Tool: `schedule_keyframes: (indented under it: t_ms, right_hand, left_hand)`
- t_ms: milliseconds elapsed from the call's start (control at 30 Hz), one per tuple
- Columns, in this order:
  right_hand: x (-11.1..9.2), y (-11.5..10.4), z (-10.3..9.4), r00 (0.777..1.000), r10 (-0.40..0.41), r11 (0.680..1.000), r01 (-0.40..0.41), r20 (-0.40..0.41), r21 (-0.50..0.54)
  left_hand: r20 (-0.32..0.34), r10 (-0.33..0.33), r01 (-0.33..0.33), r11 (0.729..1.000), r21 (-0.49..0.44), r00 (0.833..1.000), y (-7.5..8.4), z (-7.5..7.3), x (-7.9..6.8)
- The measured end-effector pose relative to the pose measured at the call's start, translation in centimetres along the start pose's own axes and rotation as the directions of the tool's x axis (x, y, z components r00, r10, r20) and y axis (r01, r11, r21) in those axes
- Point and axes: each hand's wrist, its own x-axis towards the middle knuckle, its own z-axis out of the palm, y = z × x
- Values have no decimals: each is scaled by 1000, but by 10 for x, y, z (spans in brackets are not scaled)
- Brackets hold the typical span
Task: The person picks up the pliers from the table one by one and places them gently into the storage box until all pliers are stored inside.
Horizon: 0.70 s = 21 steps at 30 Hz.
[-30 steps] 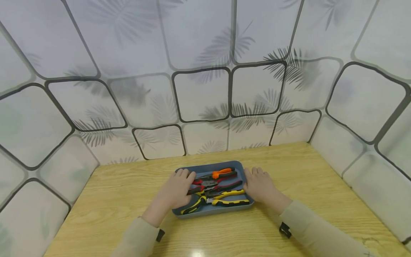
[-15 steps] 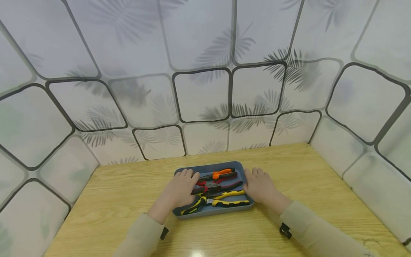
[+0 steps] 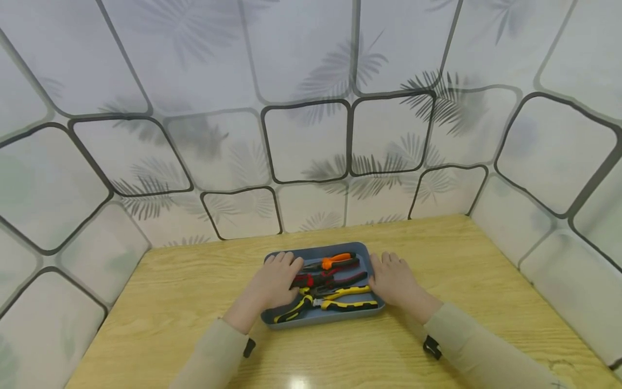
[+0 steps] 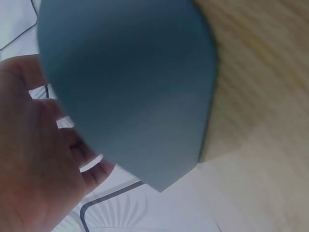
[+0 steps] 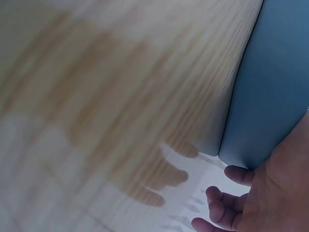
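Observation:
A shallow blue-grey tray (image 3: 320, 324) holds several pliers. My left hand (image 3: 273, 278) reaches over its left end, index finger and thumb around the red-and-black handles of a pair of pliers (image 3: 311, 280); their ends are hidden under the hand. In the left wrist view, the tray's outer wall (image 4: 130, 96) hides what the fingertips hold. My right hand (image 3: 394, 280) holds the tray's right rim, thumb over the edge and fingers outside. In the right wrist view, its fingers (image 5: 224, 205) are bent beside the tray wall.
Orange-and-black long-nose pliers (image 3: 335, 263) lie at the back of the tray. In front are yellow-and-black pliers (image 3: 350, 306), with others overlapping. The tray stands on a wood-grain table (image 3: 194, 286), enclosed by patterned fabric walls (image 3: 306, 140).
My left hand has shifted slightly right into the tray. The red-and-black handles beside it, spread apart earlier, now lie together. The right hand and tray stay put.

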Motion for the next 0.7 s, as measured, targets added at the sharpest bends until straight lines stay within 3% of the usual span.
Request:
schedule_keyframes:
  t_ms: [133, 300, 700]
  right_hand:
    - [0, 0, -1, 1000, -1, 1000, 1, -1, -19]
    - [-1, -1, -3, 1000, -2, 1000, 2, 14, -20]
    - [0, -1, -2, 1000, -2, 1000, 2, -3, -16]
  left_hand:
    - [-26, 8, -10, 999, -50, 1000, -1, -6, 0]
    - [-14, 1, -2, 997, -78, 1000, -2, -9, -2]
    - [-25, 4, -5, 999, -44, 1000, -2, -11, -6]
